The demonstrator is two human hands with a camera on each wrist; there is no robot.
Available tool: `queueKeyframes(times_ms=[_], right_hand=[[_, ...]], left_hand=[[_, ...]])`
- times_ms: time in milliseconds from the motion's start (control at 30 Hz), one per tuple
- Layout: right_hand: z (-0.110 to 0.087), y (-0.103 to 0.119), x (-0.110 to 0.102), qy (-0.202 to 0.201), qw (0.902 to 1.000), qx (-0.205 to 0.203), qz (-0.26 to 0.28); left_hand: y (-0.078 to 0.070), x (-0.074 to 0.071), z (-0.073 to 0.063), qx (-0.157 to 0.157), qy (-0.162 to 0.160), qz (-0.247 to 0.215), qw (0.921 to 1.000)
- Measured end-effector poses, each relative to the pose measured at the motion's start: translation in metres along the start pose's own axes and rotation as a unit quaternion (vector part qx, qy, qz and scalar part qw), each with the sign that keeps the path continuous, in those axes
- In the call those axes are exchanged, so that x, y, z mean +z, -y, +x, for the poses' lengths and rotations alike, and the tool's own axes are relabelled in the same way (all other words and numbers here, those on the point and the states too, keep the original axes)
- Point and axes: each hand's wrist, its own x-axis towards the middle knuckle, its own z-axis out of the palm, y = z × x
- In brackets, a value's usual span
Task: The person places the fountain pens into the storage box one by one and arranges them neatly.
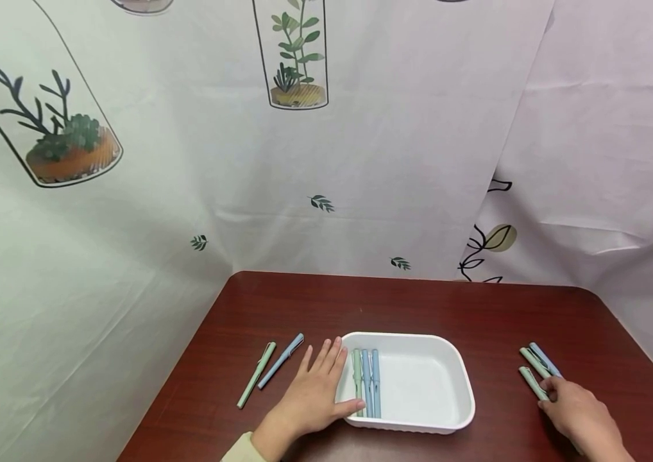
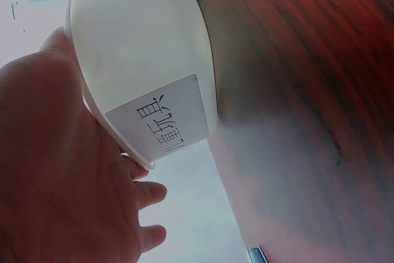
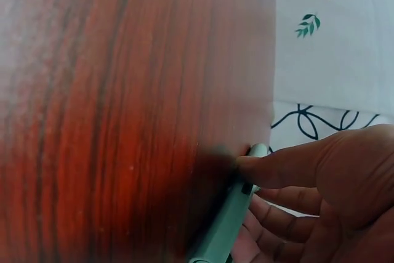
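Observation:
My left hand (image 1: 313, 393) lies over the left rim of a white plastic tray (image 1: 465, 385), fingers spread and straight, thumb across the near left corner. Inside the tray, along its left wall, a green pen (image 1: 357, 375) and two blue pens (image 1: 376, 385) lie side by side. At the right of the table my right hand (image 1: 583, 414) pinches a green pen (image 3: 231, 223) between thumb and fingers, low over the tabletop. Just beyond that pen lie another green pen (image 1: 532, 359) and a blue pen (image 1: 544, 359), partly hidden by the hand.
Left of the tray, a green pen (image 1: 256, 375) and a blue pen (image 1: 281, 360) lie on the dark red wooden table (image 1: 419, 301). A printed label (image 2: 163, 118) is on the tray's outer wall. A patterned white cloth (image 1: 361, 179) hangs behind the table.

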Motion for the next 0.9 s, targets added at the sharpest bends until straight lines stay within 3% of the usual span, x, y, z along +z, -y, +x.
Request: queueKeyframes(times_ms=[133,367,667,900], right_hand=[[0.003,0.002,-0.003,0.003,1.0,0.004,-0.008],[-0.002,0.01,-0.012,-0.031,0.9994,-0.003,0.013],[-0.008,0.023,-0.024,-0.063,0.9958,-0.013,0.066],[-0.008,0.029,-0.027,-0.044,0.9884,-0.016,0.145]], left_hand=[[0.0,0.0,0.0,0.003,-0.003,-0.006,1.0],[0.001,0.003,0.0,0.0,-0.001,0.0,1.0],[0.0,0.001,0.0,0.002,-0.007,-0.009,0.9999],[0.0,0.0,0.0,-0.004,0.0,-0.016,0.9999]])
